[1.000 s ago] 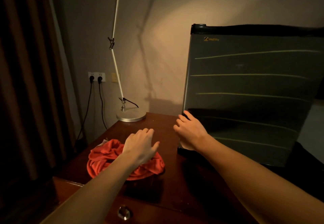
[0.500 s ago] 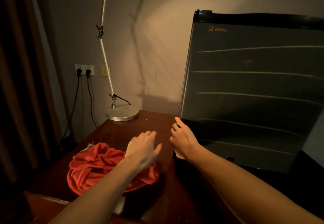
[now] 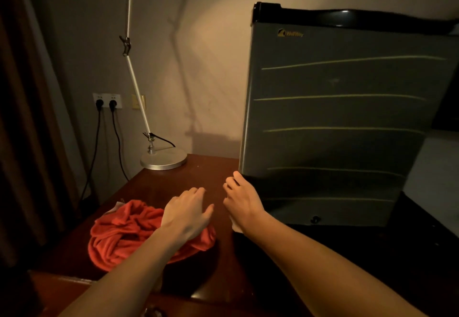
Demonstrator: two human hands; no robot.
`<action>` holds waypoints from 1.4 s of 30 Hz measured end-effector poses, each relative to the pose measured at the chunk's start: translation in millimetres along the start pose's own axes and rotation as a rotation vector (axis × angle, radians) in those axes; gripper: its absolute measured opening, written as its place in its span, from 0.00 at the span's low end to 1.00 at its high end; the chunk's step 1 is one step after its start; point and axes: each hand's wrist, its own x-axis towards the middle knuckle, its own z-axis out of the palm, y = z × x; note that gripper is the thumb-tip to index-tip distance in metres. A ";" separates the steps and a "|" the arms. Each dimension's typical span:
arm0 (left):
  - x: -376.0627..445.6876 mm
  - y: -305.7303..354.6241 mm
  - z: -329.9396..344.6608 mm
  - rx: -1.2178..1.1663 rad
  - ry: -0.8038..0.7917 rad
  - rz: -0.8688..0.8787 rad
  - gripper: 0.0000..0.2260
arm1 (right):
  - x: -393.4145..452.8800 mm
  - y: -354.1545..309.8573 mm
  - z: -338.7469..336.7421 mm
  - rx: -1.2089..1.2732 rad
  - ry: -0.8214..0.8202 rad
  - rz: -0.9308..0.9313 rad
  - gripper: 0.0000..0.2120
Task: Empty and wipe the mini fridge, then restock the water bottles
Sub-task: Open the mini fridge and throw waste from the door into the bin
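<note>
**Hands at the fridge door**

The fridge (image 3: 335, 123) stood on the right part of the table (image 3: 173, 180), its grey door shut and facing me, a black band along its top and a small gold logo near the upper left corner of the door. Thin pale lines ran across the door from side to side. A small dark knob showed at the bottom edge of the door.

My right hand (image 3: 242, 202) was at the lower left edge of the door, fingers curled loosely with the fingertips touching or nearly touching that edge; I could not tell whether they gripped it. Something pale showed just under the heel of that hand, too dim to make out.

My left hand (image 3: 185, 213) hovered palm down just beside the right one, fingers spread and slack, holding nothing. It hung over the right end of the red cloth (image 3: 129, 232), which lay bunched in a heap near the table's front left corner. I could not tell whether the hand touched the cloth.

At the table's back left corner sat the lamp base (image 3: 163, 159), a flat silver disc, with its thin white arm rising up out of view. On the wall behind, left of the lamp, two black plugs sat in a socket (image 3: 107, 100), their cords hanging down. A dark curtain (image 3: 27, 118) filled the left side.
</note>
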 end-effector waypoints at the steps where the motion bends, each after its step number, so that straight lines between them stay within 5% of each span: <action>1: -5.0 1.9 -2.4 0.003 0.003 0.002 0.21 | -7.1 -3.9 -2.5 0.005 -0.001 0.002 0.24; 11: -70.8 27.2 -33.9 0.037 0.034 0.072 0.20 | -112.6 -40.8 -54.0 0.105 0.020 0.102 0.26; 24: -112.1 126.3 -48.9 0.022 -0.100 0.326 0.22 | -239.9 -48.3 -46.6 0.457 0.192 0.314 0.13; 28: -111.1 157.5 -52.1 -0.020 -0.071 0.354 0.21 | -265.8 -38.5 -31.2 0.471 0.220 0.422 0.17; 35: -106.0 202.5 -51.5 -0.074 -0.008 0.473 0.20 | -309.5 -36.6 1.9 0.463 0.252 0.628 0.41; 42: -97.2 259.5 -35.1 -0.080 -0.020 0.609 0.25 | -340.6 9.9 34.2 0.484 0.105 0.810 0.41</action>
